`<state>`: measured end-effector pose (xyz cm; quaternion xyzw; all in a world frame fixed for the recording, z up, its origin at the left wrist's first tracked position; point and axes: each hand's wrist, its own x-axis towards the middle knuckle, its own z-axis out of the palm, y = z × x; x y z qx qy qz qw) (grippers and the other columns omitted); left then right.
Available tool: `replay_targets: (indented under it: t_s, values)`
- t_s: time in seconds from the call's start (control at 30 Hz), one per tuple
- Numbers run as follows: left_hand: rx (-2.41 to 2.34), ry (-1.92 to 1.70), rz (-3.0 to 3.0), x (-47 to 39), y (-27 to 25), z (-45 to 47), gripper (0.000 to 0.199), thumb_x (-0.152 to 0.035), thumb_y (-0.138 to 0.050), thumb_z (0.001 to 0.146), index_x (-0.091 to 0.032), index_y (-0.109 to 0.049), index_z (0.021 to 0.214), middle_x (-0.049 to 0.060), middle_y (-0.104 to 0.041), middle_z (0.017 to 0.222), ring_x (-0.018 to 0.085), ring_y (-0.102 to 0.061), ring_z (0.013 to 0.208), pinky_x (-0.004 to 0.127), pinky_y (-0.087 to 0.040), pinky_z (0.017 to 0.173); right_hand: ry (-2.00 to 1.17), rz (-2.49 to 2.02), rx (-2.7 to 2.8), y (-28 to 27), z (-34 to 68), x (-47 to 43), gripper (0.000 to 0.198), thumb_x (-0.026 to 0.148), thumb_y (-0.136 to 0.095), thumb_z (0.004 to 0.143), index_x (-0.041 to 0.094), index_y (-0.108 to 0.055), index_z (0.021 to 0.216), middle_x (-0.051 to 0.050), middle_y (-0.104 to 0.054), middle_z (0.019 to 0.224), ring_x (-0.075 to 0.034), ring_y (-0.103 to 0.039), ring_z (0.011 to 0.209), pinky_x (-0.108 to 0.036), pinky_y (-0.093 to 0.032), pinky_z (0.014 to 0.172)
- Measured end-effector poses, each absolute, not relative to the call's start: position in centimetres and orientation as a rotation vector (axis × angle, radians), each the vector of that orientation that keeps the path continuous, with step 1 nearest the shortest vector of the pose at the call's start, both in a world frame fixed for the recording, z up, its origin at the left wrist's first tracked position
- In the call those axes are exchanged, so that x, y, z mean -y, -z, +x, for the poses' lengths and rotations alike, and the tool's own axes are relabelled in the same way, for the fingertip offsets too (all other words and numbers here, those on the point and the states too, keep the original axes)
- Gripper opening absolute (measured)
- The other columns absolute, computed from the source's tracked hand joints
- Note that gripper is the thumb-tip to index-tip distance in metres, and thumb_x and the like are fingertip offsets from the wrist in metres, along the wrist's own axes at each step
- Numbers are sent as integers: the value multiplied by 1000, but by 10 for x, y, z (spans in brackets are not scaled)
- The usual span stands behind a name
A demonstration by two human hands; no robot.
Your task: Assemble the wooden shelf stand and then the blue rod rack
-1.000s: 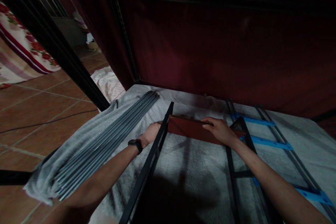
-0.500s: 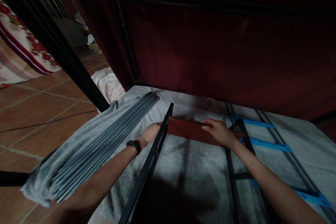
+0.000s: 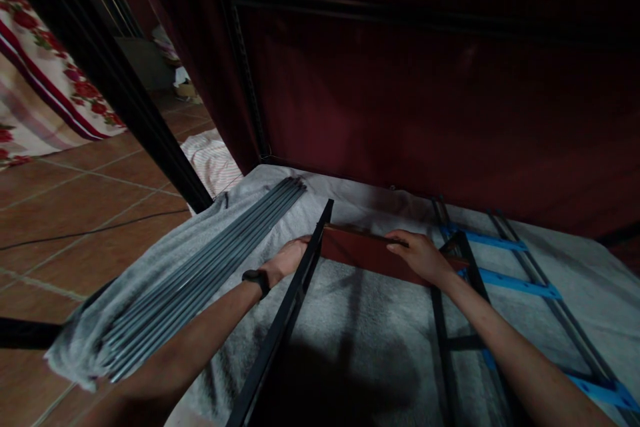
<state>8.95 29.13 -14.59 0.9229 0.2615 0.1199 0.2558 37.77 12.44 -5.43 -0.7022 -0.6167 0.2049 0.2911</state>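
Observation:
A reddish-brown board [image 3: 357, 251] stands on edge between two black metal side frames. My right hand [image 3: 417, 255] is closed over its top edge, thumb on the near side, close to the right side frame [image 3: 443, 340]. At the board's other end, my left hand [image 3: 287, 259], with a dark band on the wrist, is closed against the outer side of the left side frame [image 3: 300, 290]. That frame hides its fingertips and whatever they may hold. Both frames lean away from me over a grey blanket [image 3: 380, 307].
Left of the frames lies a bundle of long grey metal tubes [image 3: 205, 273]. To the right are dark rails joined by blue crosspieces [image 3: 520, 283]. A black post [image 3: 125, 93] slants across the left, and a dark red curtain [image 3: 400, 107] hangs behind.
The view has shifted slightly, so most things sit a little farther right. Both hands keep their places at the board and the left side frame.

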Motion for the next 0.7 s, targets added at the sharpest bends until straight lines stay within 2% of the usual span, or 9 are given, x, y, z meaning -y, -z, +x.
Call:
replay_targets:
  t_s: [0.13,0.4,0.7]
  values:
    - [-727,-326,2505,-289,140,89,28,-13,-46,87,-14,-70,101,11,-72,102,20,-65,89,29,-50,88,-545,-1875,1631,56,379,-125,25,32,-56,87,25,-70,106,-4,-74,108,-24,-68,103,-38,-49,92]
    - [-761,-351,2479,-288,141,86,33,-19,-42,87,-25,-73,98,5,-73,93,22,-66,91,30,-46,82,-548,-1865,1638,59,379,-125,25,33,-55,86,26,-69,106,-3,-74,107,-23,-68,103,-39,-50,92]
    - [-724,-327,2620,-290,147,87,22,-13,-48,86,-15,-69,89,11,-72,96,21,-65,89,29,-48,83,-546,-1861,1647,63,380,-125,26,34,-55,86,26,-69,107,-3,-74,108,-24,-68,104,-40,-50,93]
